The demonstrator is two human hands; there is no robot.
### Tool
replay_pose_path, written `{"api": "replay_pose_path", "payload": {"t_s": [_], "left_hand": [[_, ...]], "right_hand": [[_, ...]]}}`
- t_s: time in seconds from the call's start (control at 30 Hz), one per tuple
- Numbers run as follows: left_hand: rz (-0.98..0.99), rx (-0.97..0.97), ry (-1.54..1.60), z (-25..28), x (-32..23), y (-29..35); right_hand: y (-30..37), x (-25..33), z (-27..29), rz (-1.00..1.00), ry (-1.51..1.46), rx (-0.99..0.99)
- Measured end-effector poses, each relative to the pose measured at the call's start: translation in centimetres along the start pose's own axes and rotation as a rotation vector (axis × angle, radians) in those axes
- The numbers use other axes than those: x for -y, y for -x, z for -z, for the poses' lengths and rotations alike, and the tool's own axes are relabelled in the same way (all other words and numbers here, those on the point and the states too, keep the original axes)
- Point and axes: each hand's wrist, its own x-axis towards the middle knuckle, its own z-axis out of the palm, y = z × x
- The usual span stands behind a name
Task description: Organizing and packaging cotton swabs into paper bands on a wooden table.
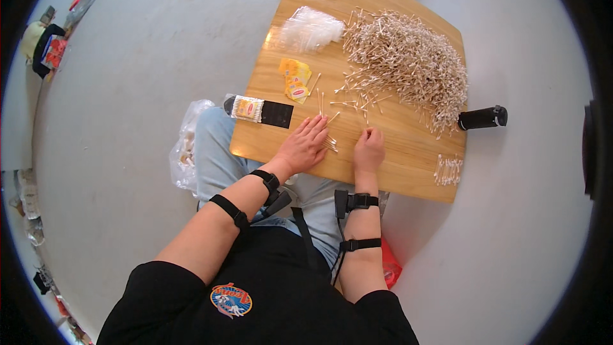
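My left hand lies flat on the wooden table near its front edge, fingers stretched out. Under and around it, several cotton swabs stick out. Closed in a pinch, my right hand is a little to the right, with a cotton swab standing out from its fingertips. Just beyond both hands, loose swabs lie scattered toward a large heap of cotton swabs. Left of my left hand, a filled pack of swabs rests by a black strip.
Yellow printed cards and clear plastic bags lie farther back on the left. A small group of swabs sits at the right front corner. A black cylinder juts past the right edge. A plastic bag hangs beside my leg.
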Motion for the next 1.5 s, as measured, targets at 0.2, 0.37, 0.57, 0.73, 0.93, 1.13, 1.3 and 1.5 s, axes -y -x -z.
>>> {"api": "replay_pose_path", "payload": {"t_s": [0.2,0.37,0.57,0.73,0.93,1.13,1.3,1.5], "left_hand": [[-0.010,-0.020,-0.020,-0.1,0.1,0.0],[-0.020,-0.028,-0.017,-0.3,0.2,0.0],[-0.021,-0.006,-0.012,-0.1,0.0,0.0],[-0.012,-0.008,-0.014,0.0,0.1,0.1],[-0.016,-0.010,-0.005,0.0,0.0,0.0],[-0.017,-0.008,0.003,-0.2,0.0,0.0],[-0.001,0.000,-0.007,-0.3,0.1,0.0],[-0.008,-0.016,-0.014,-0.1,0.2,0.1]], "right_hand": [[-0.6,0.9,0.2,0.005,-0.196,0.100],[-1.4,4.6,-0.8,0.361,-0.378,0.234],[-1.9,2.6,-0.7,0.355,-0.266,0.190],[-2.4,-0.3,1.0,0.311,-0.176,0.148],[-3.1,0.4,2.5,0.302,-0.127,0.068],[-2.5,2.8,1.7,0.366,-0.264,0.157],[-1.4,0.6,1.9,0.217,-0.393,0.134],[-0.2,-0.3,1.6,0.207,-0.374,0.192]]}}
